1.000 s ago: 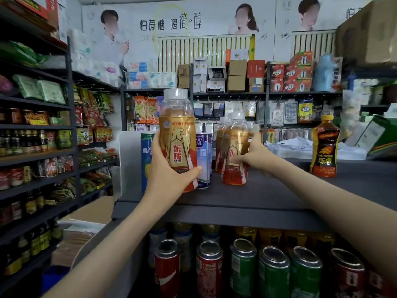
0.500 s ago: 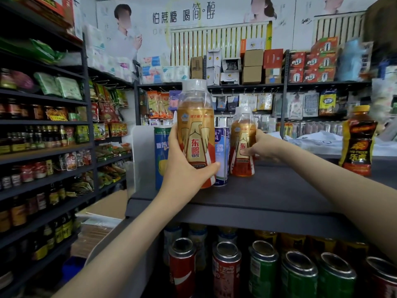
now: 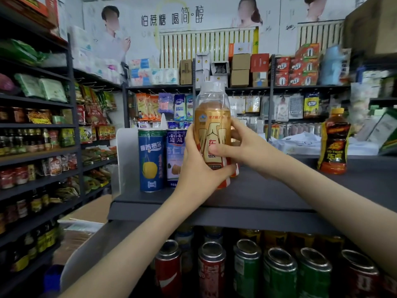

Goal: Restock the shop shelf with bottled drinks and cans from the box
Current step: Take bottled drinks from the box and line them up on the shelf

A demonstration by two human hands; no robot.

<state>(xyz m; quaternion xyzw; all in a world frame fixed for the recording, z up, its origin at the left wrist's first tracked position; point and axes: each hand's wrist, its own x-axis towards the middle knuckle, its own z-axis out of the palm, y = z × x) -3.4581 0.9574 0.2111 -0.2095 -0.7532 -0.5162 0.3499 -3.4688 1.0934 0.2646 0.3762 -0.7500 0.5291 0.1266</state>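
Observation:
An amber drink bottle with a gold label and clear cap stands upright at the front of the dark top shelf. My left hand grips its lower part from the left. My right hand wraps its fingers round the label from the right. Other bottles of the same kind behind it are hidden by the bottle and my hands. A blue can and a second blue-and-white can stand just left of the bottle.
A dark energy-drink bottle with an orange cap stands at the shelf's right. Red and green cans fill the shelf below. A white divider bounds the shelf's left end. Cardboard boxes lie low at the left.
My right hand left the second bottle further back and now grips the front bottle together with my left hand. The front bottle has shifted right, covering the bottles behind.

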